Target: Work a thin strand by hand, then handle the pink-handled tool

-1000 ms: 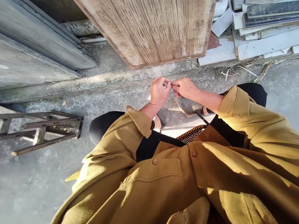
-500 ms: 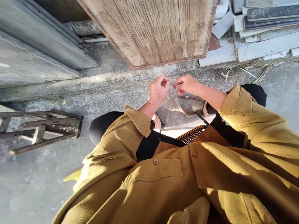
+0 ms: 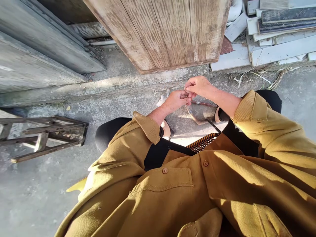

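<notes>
Above the concrete, in front of my feet, my left hand (image 3: 175, 99) and my right hand (image 3: 198, 87) meet fingertip to fingertip. Both are closed in a pinch. Whatever lies between the fingers, if anything, is too small to make out. Just below them, on the ground, lies a reddish-brown rod (image 3: 206, 104) with wire wound round it. A curved, brownish piece (image 3: 195, 119) rests beside it, its kind unclear. Partly hidden behind my left wrist is a small white object (image 3: 161, 100).
A weathered plank panel (image 3: 168, 33) stands ahead at a low concrete ledge (image 3: 118, 80). White tiles (image 3: 274, 51) are stacked at the right. A wooden frame (image 3: 49, 135) lies on the left. Between my legs shows a woven seat edge (image 3: 203, 144).
My left hand has turned and moved right and slightly down, uncovering the white object. My right hand has shifted slightly up and right. The hands were apart and now meet.
</notes>
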Demonstrator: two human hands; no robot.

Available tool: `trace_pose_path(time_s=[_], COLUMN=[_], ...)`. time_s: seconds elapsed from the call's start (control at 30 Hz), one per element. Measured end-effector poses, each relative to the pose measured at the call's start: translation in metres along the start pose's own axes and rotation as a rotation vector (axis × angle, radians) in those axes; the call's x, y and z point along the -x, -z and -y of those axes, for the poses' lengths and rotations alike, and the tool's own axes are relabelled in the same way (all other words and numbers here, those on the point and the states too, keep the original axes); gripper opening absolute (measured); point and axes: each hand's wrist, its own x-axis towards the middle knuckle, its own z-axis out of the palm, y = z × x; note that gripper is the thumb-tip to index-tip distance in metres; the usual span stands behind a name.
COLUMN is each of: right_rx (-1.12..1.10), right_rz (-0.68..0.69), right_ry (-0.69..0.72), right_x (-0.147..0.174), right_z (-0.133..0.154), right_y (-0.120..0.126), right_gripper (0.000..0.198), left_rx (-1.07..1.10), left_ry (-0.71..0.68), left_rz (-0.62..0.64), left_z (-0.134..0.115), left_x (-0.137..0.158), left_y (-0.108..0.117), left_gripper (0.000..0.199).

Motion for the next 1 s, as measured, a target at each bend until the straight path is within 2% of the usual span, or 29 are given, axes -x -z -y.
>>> trace_pose_path(time_s=[0.17,0.3,0.47,0.6,0.7,0.83,1.0], right_rx=[0.054,0.021,-0.092,-0.100,0.031,0.325,0.620], right_rz=[-0.041,-0.075,-0.068,0.034,0.089,-0.006,-0.055], right_ry=[-0.017,-0.052,-0.041,-0.012,-0.002,0.055,0.318], right_x=[-0.002,-0.006,-0.004,-0.003,-0.003,-0.002,0.003], right_z=[0.003,0.003,0.003,0.001,0.000,0.005,0.006], right_y=[0.006,0.009,0.008,0.009,0.013,0.024,0.029], right_gripper=[0.012,0.012,0.012,0.010,0.011,0.024,0.032], left_rx=[-0.034,0.019,-0.024,-0.053,0.020,0.155,0.413], left_ry=[0.069,0.027,-0.019,-0.087,-0.108,-0.163,-0.136], left_rz=[0.066,0.055,-0.041,-0.147,-0.151,-0.114,-0.145], left_z=[0.001,0.000,-0.010,-0.013,-0.010,-0.004,-0.011], left_x=[0.000,0.002,0.004,0.003,0.003,0.004,0.005], left_y=[-0.001,0.000,0.002,0.002,0.003,0.007,0.011], left_gripper=[0.011,0.010,0.007,0.010,0.004,0.011,0.039])
